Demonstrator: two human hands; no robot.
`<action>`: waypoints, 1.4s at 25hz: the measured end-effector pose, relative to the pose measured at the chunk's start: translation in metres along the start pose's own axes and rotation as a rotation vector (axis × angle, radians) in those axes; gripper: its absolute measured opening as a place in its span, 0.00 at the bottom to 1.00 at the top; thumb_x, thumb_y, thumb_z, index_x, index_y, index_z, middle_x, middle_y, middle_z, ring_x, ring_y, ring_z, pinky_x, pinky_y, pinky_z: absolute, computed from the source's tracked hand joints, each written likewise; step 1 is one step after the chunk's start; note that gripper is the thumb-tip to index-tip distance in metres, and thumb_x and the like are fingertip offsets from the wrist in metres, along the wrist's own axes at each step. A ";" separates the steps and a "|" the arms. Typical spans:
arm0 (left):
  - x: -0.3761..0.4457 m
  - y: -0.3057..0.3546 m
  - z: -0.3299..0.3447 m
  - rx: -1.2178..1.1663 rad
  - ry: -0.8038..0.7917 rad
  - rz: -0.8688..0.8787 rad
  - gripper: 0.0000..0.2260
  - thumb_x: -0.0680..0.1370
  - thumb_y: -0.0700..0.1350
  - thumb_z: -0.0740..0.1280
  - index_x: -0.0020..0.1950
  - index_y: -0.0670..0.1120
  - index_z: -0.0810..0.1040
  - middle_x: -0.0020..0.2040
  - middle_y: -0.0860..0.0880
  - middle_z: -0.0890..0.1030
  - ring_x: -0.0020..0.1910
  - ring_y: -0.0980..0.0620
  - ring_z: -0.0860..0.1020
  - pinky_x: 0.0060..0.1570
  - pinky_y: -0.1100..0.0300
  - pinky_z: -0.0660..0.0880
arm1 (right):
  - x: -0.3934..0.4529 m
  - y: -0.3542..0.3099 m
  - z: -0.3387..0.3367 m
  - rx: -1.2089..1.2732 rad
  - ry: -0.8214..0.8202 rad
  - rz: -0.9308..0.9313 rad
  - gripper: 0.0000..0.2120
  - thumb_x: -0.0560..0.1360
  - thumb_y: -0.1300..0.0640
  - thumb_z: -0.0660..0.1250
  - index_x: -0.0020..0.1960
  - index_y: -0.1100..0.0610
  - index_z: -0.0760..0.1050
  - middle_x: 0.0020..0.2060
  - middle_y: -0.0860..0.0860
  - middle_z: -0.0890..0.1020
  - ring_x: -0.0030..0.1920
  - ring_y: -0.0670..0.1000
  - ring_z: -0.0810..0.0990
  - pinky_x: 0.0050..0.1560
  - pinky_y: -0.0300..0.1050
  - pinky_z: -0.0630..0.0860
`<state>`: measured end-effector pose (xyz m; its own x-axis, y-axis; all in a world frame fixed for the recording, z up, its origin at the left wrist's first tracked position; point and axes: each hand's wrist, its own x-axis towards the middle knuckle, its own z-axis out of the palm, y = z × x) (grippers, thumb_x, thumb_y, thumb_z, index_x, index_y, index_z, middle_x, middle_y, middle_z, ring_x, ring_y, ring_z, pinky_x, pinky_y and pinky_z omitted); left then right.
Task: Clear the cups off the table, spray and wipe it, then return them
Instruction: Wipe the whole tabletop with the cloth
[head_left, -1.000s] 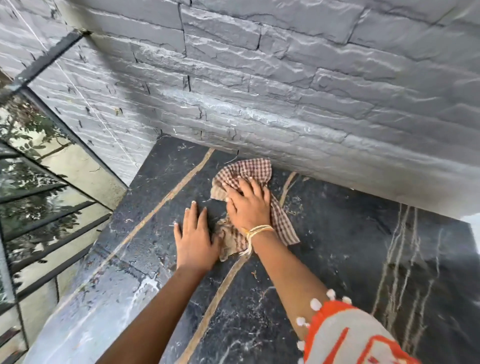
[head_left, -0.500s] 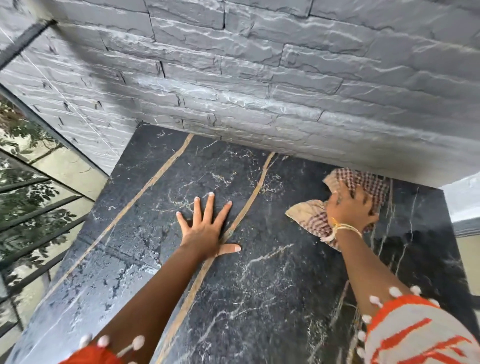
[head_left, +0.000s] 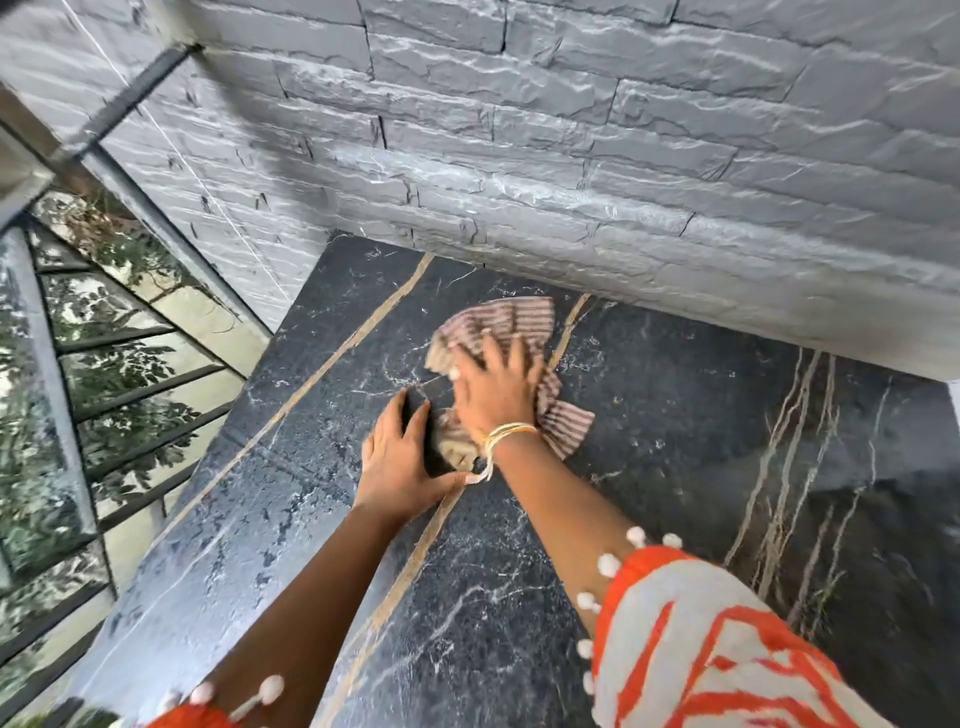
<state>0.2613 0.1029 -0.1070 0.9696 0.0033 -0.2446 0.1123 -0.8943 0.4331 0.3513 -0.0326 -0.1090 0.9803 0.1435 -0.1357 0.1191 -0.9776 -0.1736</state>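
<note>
Pressing down on a crumpled brown-and-cream checked cotton cloth (head_left: 511, 332), the right hand (head_left: 493, 392) lies flat, palm down, with its fingers spread apart over the fabric rather than clenched around it; motion blur softens the fingertips. The cloth sits on the black marble tabletop with tan and white veins (head_left: 675, 467), near the far edge where the slab meets the grey rough-cut stone wall (head_left: 571, 156). Part of the cloth pokes out beyond the fingertips toward the wall, and another tail trails out from under the wrist to the right.

The left hand (head_left: 400, 467) rests palm down on the marble just beside the right, its fingers loosely apart and pointing toward the cloth, thumb stretched out under the right wrist. It grips nothing and seems to serve as a brace. It touches, or nearly touches, the near corner of the cloth; blur keeps me from telling which.

No cups show anywhere on the slab, so the clearing looks done and the wiping is in hand. The bunched cloth runs lengthwise from near-right to far-left, roughly along the tan vein (head_left: 363, 332) beside it. The right hand is the one on the cloth, and open marble stretches widest to its right and toward the person, so the next sweep likely goes that way.
</note>
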 end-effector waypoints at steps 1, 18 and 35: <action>-0.007 -0.006 0.000 0.025 0.008 -0.017 0.53 0.62 0.72 0.69 0.79 0.48 0.54 0.79 0.45 0.49 0.77 0.45 0.50 0.75 0.46 0.52 | -0.009 -0.012 0.003 -0.027 -0.029 -0.132 0.21 0.78 0.45 0.54 0.71 0.40 0.64 0.74 0.52 0.64 0.74 0.65 0.57 0.70 0.71 0.51; -0.057 -0.110 -0.029 0.190 0.083 -0.259 0.59 0.57 0.84 0.46 0.79 0.51 0.41 0.80 0.50 0.42 0.78 0.50 0.41 0.74 0.40 0.44 | 0.003 -0.013 0.010 0.059 0.116 0.394 0.23 0.75 0.46 0.52 0.69 0.43 0.69 0.72 0.56 0.66 0.71 0.67 0.60 0.69 0.68 0.54; -0.067 -0.110 -0.024 0.232 0.186 -0.254 0.52 0.67 0.80 0.48 0.79 0.44 0.50 0.79 0.48 0.52 0.79 0.51 0.48 0.76 0.44 0.45 | 0.089 -0.058 0.008 0.042 0.101 0.035 0.19 0.79 0.47 0.55 0.69 0.41 0.69 0.75 0.51 0.62 0.75 0.60 0.58 0.73 0.66 0.53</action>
<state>0.1891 0.2116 -0.1169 0.9426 0.2994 -0.1481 0.3221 -0.9320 0.1660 0.4307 0.0381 -0.1192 0.9949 0.0906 -0.0437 0.0795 -0.9741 -0.2115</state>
